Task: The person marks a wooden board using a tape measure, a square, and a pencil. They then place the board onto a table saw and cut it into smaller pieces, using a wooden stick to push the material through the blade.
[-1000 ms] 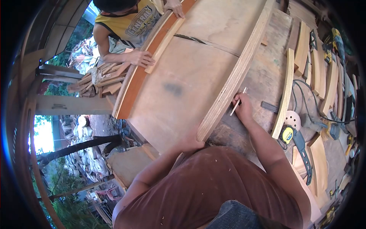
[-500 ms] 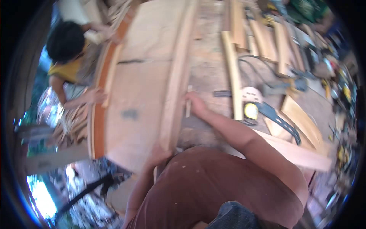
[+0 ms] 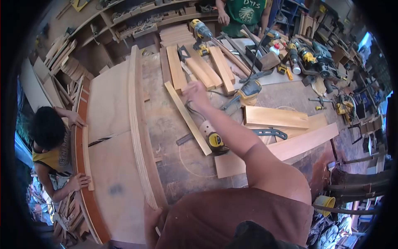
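Observation:
My left hand (image 3: 153, 215) is closed on the lower end of a long, slightly curved wooden board (image 3: 139, 124), close to my body. My right hand (image 3: 196, 95) is stretched forward over the workbench, blurred, beside the upper part of a thin wooden strip (image 3: 188, 118). Whether its fingers hold anything cannot be made out. Just beyond it lie several short boards (image 3: 176, 68). A yellow and black tape measure (image 3: 215, 140) sits by the strip's lower end. The long board rests on a wide plywood panel (image 3: 110, 95).
At the left, a co-worker (image 3: 52, 137) has both hands on the panel's orange-brown edge (image 3: 85, 166). Another person in a green shirt (image 3: 244, 16) stands at the far side. Drills (image 3: 201, 31), a corded power tool (image 3: 248, 92) and loose boards (image 3: 275, 117) lie on the bench (image 3: 166, 137).
The view has swung, bringing the far shelves and green-shirted person into sight. My right hand has moved away from the long board towards the short boards; my left stays at the board's lower end.

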Motion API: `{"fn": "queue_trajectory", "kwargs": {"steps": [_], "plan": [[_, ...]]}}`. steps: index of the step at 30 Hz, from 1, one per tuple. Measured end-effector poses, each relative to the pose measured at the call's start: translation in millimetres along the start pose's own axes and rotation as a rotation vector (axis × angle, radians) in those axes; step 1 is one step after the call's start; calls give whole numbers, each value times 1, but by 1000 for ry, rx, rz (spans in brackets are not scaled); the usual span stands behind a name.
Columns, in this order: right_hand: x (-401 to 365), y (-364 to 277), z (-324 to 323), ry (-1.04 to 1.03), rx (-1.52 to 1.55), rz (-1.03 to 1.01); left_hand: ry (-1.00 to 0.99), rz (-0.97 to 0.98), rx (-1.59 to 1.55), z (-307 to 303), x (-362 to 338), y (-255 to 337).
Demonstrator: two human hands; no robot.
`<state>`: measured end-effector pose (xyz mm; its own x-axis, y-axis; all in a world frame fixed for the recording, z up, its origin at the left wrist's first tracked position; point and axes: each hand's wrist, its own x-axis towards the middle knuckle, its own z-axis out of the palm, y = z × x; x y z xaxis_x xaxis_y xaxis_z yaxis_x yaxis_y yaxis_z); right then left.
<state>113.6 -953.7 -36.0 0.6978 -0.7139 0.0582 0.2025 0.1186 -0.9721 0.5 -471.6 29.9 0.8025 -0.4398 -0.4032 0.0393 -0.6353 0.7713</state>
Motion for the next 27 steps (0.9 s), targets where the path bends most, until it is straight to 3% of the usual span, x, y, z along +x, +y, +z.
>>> {"fn": "queue_trajectory", "kwargs": {"steps": [1, 5, 8, 9, 10, 11, 12, 13, 14, 17, 19, 21, 24, 27], "plan": [[17, -26, -14, 48, 112, 69, 10, 2, -11, 1, 1, -5], [74, -62, -62, 115, 145, -16, 2, 28, -99, 0, 7, -46], [138, -36, -114, -102, 254, -53, -74, 86, -84, -1, 19, -70], [169, -24, -136, -263, 293, -4, -37, 78, -62, 2, 20, -87], [123, -64, -102, -155, 238, -10, 9, 62, -37, 2, 16, -98], [107, -79, -86, -73, 261, 39, -49, -122, 5, -2, 13, -77], [116, -79, -89, -118, 305, 105, -9, -76, -19, -3, 8, -67], [134, -62, -106, -64, 268, 51, 16, -9, -35, -2, 9, -59], [160, -42, -126, -144, 310, 35, 26, -29, -61, 0, 8, -61], [163, -32, -116, 25, 179, 49, 9, -70, -79, -1, 10, -61], [167, -23, -120, -60, 207, 56, -38, -89, -69, -4, 8, -55], [170, -22, -115, -35, 201, 70, -30, -31, -85, -8, 6, -39], [168, -25, -103, 47, 114, 94, -22, -77, -153, -6, 6, -40], [172, -21, -101, 3, 122, 90, -44, -107, -162, -10, 6, -32]]}}
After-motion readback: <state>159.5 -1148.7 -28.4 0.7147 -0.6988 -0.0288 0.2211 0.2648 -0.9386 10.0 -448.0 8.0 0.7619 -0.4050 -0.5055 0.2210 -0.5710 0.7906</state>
